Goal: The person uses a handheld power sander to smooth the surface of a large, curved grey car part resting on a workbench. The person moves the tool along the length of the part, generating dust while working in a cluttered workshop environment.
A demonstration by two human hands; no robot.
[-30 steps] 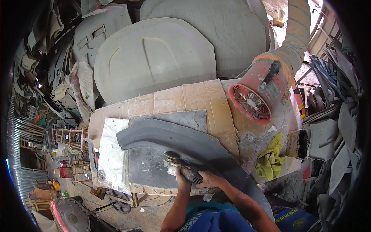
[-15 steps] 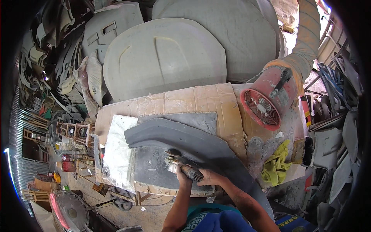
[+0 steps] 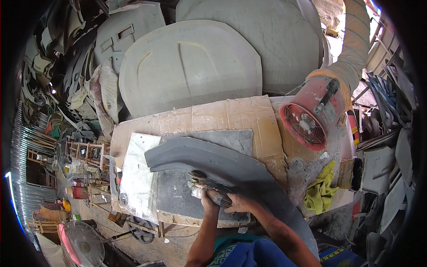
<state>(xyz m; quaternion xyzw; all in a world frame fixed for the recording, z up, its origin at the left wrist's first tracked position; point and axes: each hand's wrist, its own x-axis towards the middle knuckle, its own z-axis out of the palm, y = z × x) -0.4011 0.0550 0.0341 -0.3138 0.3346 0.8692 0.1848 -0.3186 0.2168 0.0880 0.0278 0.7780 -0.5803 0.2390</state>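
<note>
Both my hands are on a dusty angle grinder (image 3: 216, 196) with a dark body and a round disc at its far end. My left hand (image 3: 207, 201) wraps round the front part, near the head. At the rear end is my right hand (image 3: 240, 203), its thumb and fingers closed about the body; part of its grip is hidden. The disc is next to the inner edge of a long, curved dark-grey panel (image 3: 200, 152); I cannot tell whether they touch. The panel arcs from the table's left-middle down to my right side. Below it lies a flat dark-grey sheet (image 3: 171, 191).
Cardboard (image 3: 213, 113) covers the table. A white sheet (image 3: 138, 173) lies at the left, a yellow-green cloth (image 3: 321, 189) at the right. Behind the cloth stands a red blower (image 3: 307, 122) with a fabric duct (image 3: 356, 44). Large grey panels (image 3: 191, 66) lean behind; a fan (image 3: 84, 242) stands lower left.
The view has shifted slightly, so the table and blower sit a little further right. My hands and the grinder have moved only a little against the curved panel, still in the same grip.
</note>
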